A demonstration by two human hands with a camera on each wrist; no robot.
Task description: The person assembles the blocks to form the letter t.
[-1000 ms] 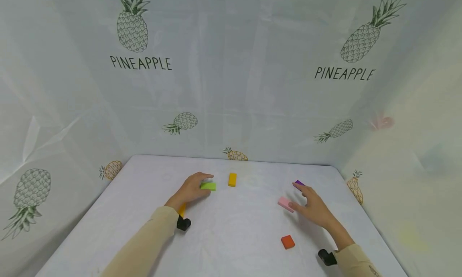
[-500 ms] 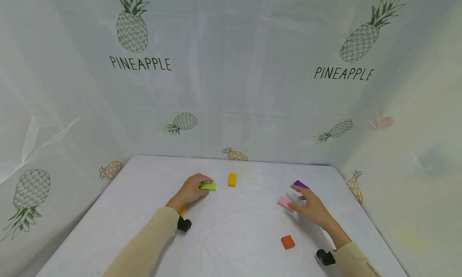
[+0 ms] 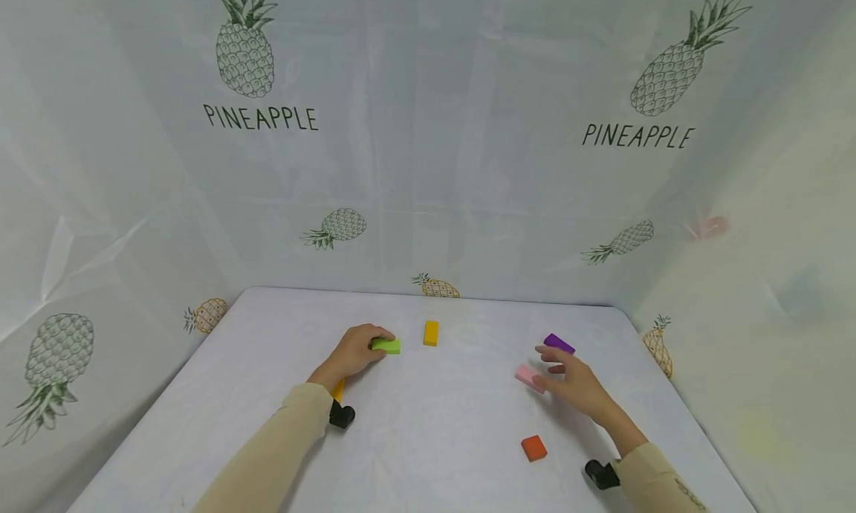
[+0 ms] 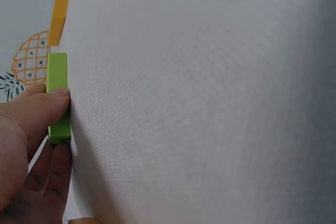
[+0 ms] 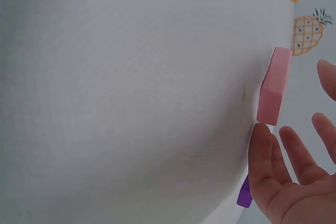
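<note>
While left hand (image 3: 352, 352) pinches green block (image 3: 390, 347) toward far edge of worktop (image 3: 441, 409), long axis parallel, I have right hand (image 3: 579, 388) loose, grasping nothing, just right of pink block (image 3: 526, 375), which slants toward near-right corner.

In my head view the light is soft and even, with pale vertical sheen on the curtain (image 3: 428, 149) and a warmer cast at right. A faint, soft-edged shadow falls on the tabletop (image 3: 428, 424) beside the left sleeve (image 3: 270, 446). My wrist views are dimmer and greyer, darkening at one edge; the near tabletop smears out of focus, while the green block (image 4: 58, 72) and pink block (image 5: 275, 85) read fairly crisp.
</note>
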